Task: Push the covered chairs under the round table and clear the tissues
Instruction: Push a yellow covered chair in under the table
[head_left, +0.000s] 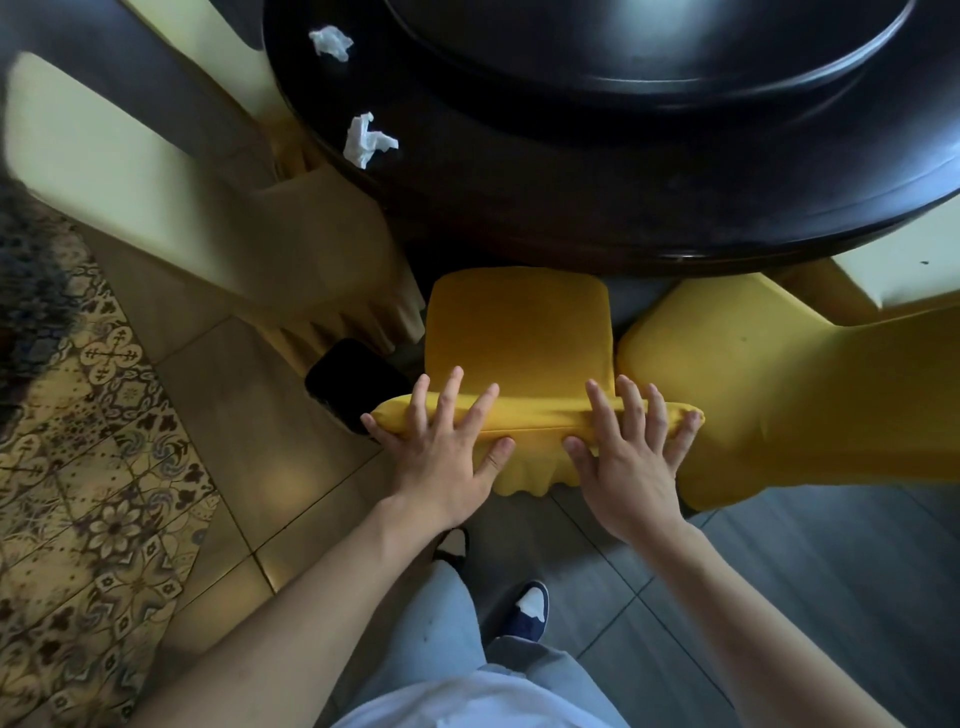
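A yellow-covered chair (519, 327) stands directly in front of me, its seat partly beneath the edge of the dark round table (597, 223). My left hand (447, 447) and my right hand (628, 457) both press flat on the top of its backrest, fingers spread and straight. Two crumpled white tissues lie on the table's left part: one tissue (368, 140) near the rim, another tissue (331, 42) farther back.
A second yellow-covered chair (779, 395) stands close on the right, and a paler covered chair (218, 218) on the left. A black phone-like object (356, 382) lies beside the middle chair. A raised dark turntable (649, 47) sits on the table. A patterned floor border (88, 467) runs along the left.
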